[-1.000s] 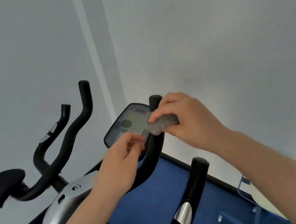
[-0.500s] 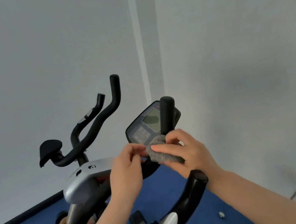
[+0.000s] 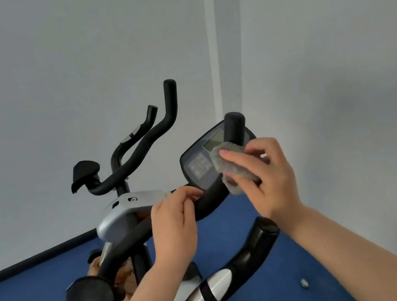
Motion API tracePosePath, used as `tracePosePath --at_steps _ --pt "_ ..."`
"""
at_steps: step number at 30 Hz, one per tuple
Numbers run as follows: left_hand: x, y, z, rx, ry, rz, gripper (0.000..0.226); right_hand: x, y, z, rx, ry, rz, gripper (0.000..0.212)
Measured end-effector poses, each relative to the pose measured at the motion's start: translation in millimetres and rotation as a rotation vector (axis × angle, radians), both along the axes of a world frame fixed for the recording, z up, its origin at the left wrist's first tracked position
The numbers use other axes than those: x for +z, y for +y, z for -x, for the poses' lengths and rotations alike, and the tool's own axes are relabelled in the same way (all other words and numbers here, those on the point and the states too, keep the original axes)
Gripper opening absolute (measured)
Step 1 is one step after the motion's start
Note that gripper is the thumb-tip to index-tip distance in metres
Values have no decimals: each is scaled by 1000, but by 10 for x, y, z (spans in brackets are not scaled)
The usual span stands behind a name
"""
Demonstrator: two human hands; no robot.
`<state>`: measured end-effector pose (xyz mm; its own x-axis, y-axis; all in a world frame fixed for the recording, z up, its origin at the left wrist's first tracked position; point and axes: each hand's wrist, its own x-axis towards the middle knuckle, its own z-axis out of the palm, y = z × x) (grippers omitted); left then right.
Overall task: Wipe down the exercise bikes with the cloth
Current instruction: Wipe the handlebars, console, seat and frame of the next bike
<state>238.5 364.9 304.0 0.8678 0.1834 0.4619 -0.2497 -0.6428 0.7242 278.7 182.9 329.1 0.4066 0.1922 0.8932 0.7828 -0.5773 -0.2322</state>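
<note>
A black exercise bike fills the lower middle, with a dark console (image 3: 198,165) carrying a small screen and buttons. My right hand (image 3: 265,176) grips a fuzzy grey cloth (image 3: 230,163) and holds it against the console beside the upright black handlebar post (image 3: 234,127). My left hand (image 3: 174,221) sits just left of it, its fingers curled and its fingertips at the curved black handlebar (image 3: 208,203) below the console. Whether the left hand holds anything is hidden.
A second bike stands behind at the left, with black handlebars (image 3: 142,158) and a silver housing (image 3: 126,207). A near handlebar end with a silver band (image 3: 238,268) juts up at lower centre. White walls meet in a corner; blue floor (image 3: 230,233) lies below.
My right hand has carried the cloth up from the handlebar onto the console face. My left hand has let go of the cloth and dropped to the handlebar. The view shifted right.
</note>
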Motion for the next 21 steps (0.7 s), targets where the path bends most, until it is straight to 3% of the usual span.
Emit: tracePosePath --at_steps 5,9,12,15,17,19,21 --pt "-12 -8 8 -36 -68 -4 33 -158 164 135 84 4 266 26" --pt "-90 4 -29 20 -10 18 37 50 48 30 -13 17 178 29" --pt "-102 -3 -4 5 -40 15 41 -118 167 227 74 147 223 28" --pt "-138 26 6 17 -23 66 42 23 -26 163 105 102 277 25" --pt "-166 27 -12 27 -19 106 34 261 -136 41 35 15 125 25" --pt "-170 15 -33 37 -21 116 31 444 -126 -72 -29 -57 -157 27" --pt "-168 7 -34 42 -9 122 33 391 33 -63 -10 19 -342 29"
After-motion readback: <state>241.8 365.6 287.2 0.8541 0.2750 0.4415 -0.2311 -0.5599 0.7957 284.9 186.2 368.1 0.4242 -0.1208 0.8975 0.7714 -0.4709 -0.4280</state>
